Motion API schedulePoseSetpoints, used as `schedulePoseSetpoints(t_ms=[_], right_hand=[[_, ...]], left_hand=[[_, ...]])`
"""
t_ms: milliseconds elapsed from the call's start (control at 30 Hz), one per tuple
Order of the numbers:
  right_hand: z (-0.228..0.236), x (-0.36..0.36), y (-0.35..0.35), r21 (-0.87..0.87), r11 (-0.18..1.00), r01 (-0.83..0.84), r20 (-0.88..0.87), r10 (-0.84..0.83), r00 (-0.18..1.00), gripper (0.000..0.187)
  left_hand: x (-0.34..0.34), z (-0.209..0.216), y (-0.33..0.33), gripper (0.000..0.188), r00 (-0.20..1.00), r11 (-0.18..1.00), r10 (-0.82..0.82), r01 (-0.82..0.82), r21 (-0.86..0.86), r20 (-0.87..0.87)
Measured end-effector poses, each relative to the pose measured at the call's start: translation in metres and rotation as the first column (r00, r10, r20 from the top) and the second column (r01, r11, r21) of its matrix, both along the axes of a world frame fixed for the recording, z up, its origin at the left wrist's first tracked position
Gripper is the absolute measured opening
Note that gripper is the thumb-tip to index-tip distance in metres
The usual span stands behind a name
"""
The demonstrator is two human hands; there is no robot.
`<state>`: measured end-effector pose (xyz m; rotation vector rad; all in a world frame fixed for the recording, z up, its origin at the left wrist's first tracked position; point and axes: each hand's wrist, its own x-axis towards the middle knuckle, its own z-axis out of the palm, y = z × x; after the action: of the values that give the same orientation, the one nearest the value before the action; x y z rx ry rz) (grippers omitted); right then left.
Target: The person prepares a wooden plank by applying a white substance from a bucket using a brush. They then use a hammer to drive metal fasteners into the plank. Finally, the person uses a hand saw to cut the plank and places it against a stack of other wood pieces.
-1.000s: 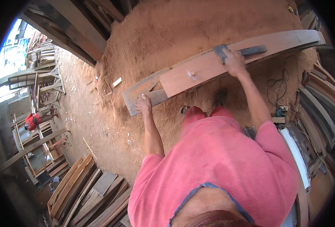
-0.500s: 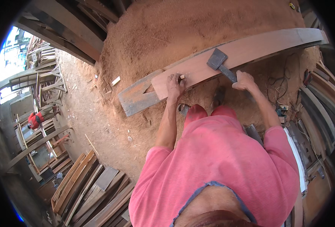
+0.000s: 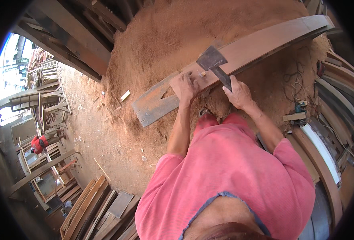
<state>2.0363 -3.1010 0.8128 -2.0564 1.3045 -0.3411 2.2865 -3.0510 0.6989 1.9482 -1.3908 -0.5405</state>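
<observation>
My right hand (image 3: 239,95) is closed around the handle of a dark mallet (image 3: 211,59) with a broad, blocky head. The head hangs over a long, pale reddish board (image 3: 261,47), close to a small light wooden peg (image 3: 203,74) that stands up near the board's left end. Just left of the peg, my left hand (image 3: 188,89) rests on the board with its fingers stretched out, slightly blurred. Beneath the board lies a weathered grey plank (image 3: 155,113), which sticks out past it at the left.
Sawdust (image 3: 161,48) covers the ground beyond the board. Timber is stacked at the lower left (image 3: 117,208), and curved planks (image 3: 325,176) lie at the right near a tangled cord (image 3: 295,86). Far left, a person in red (image 3: 39,145) is among wooden frames.
The mallet has moved left toward the peg with my right hand. My left hand's fingers have come away from the peg and flattened on the board. The view has shifted slightly.
</observation>
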Motion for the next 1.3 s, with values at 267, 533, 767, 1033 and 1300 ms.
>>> schedulePoseSetpoints(t_ms=[267, 533, 767, 1033, 1300], right_hand=[[0.016, 0.016, 0.025, 0.049, 0.999, 0.009, -0.251, 0.003, 0.968, 0.030], [-0.011, 0.008, 0.035, 0.296, 0.939, 0.175, -0.055, -0.166, 0.985, 0.034], [-0.057, -0.020, 0.033, 0.499, 0.819, 0.283, 0.140, -0.399, 0.906, 0.035], [-0.056, 0.001, 0.062, 0.630, 0.766, 0.130, 0.175, -0.302, 0.937, 0.023], [-0.049, -0.038, 0.056, 0.711, 0.702, -0.025, 0.385, -0.359, 0.850, 0.022]], left_hand=[[0.024, -0.022, 0.046, 0.072, 0.915, 0.980, -0.034, -0.048, 0.194, 0.401], [0.015, 0.003, 0.040, 0.076, 0.893, 0.984, -0.061, -0.020, 0.176, 0.445], [-0.002, -0.004, 0.026, 0.080, 0.874, 0.938, -0.302, 0.345, -0.048, 0.380], [0.020, -0.003, 0.015, 0.084, 0.875, 0.910, -0.384, 0.412, -0.036, 0.294], [0.000, 0.011, 0.015, 0.073, 0.896, 0.932, -0.356, 0.360, 0.035, 0.266]])
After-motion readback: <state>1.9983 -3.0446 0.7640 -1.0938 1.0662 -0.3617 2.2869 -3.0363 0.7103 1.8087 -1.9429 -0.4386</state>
